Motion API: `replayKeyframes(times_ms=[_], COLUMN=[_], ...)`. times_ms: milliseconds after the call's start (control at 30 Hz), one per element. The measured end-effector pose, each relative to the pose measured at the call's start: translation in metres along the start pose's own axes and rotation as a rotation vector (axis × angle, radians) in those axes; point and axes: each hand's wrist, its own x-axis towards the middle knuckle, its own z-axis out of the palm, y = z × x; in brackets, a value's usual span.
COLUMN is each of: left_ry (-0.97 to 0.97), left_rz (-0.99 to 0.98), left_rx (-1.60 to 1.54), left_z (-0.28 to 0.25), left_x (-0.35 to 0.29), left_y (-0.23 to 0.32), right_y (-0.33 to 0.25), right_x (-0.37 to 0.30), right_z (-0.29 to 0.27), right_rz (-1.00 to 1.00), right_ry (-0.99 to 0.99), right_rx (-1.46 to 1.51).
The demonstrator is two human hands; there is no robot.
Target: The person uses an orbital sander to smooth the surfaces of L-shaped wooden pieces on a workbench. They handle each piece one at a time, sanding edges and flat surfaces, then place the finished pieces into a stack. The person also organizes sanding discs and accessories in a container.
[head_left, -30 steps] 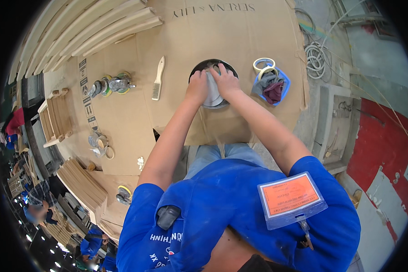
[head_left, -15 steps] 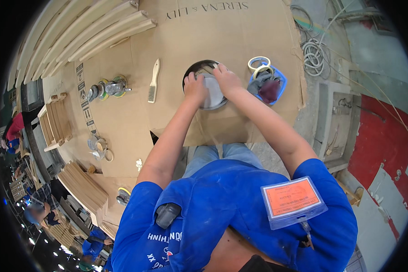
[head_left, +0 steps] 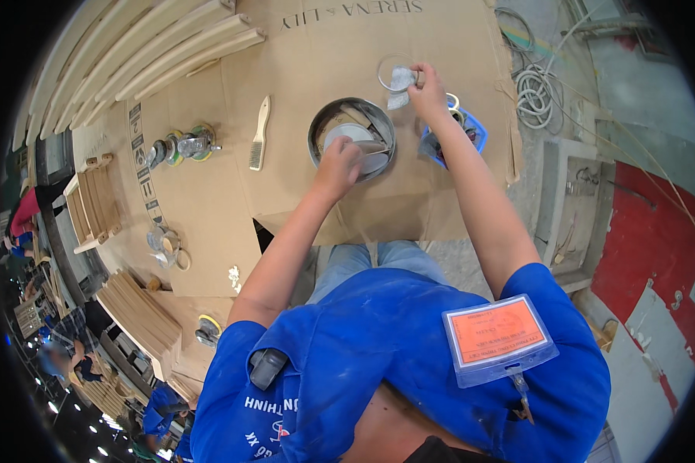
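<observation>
A round metal tin (head_left: 312, 139) stands on the cardboard-covered table before me. Inside it are pale round pieces and a light stick-like piece. Over the tin, my left hand (head_left: 338, 166) is closed on a thin, flat, brownish-grey piece (head_left: 373, 147), blurred by motion. My right hand (head_left: 427, 94), beyond and to the right of the tin, pinches a crumpled greyish-white piece (head_left: 401, 79). A thin ring (head_left: 380, 72) shows right beside that piece; whether my fingers hold it too is unclear. Partly under my right forearm sits a blue tray (head_left: 479, 133) with dark contents and a tape roll (head_left: 452, 101).
A wooden-handled brush (head_left: 261, 133) lies left of the tin. Farther left are sanders (head_left: 185, 147) and more rings or rolls (head_left: 167, 245). Curved wooden slats (head_left: 154, 54) are stacked at the far left. Coiled hose (head_left: 537, 96) lies beyond the table's right edge.
My right hand has left the tin, moving right and away with the crumpled piece. My left hand has drawn nearer me with the flat piece, and the tin's inside shows more.
</observation>
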Motion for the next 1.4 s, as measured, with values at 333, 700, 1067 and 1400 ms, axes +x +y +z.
replayKeyframes(times_ms=[333, 700, 1067, 1400], left_ry=[-0.106, -0.029, 0.39, 0.444], left_rz=[-0.253, -0.314, -0.405, -0.39], left_rx=[0.17, 0.161, -0.621, 0.083], left_z=[0.014, 0.001, -0.062, -0.057], left_x=[0.029, 0.032, -0.076, -0.078], left_y=[-0.055, -0.018, 0.016, -0.071], right_y=[-0.002, -0.041, -0.025, -0.05], right_x=[-0.038, -0.049, -0.034, -0.099], right_z=[0.01, 0.053, 0.05, 0.088], right_rz=[-0.186, -0.171, -0.123, -0.354], right_ry=[-0.133, -0.605, -0.512, -0.729], right_rx=[-0.065, -0.298, -0.129, -0.625])
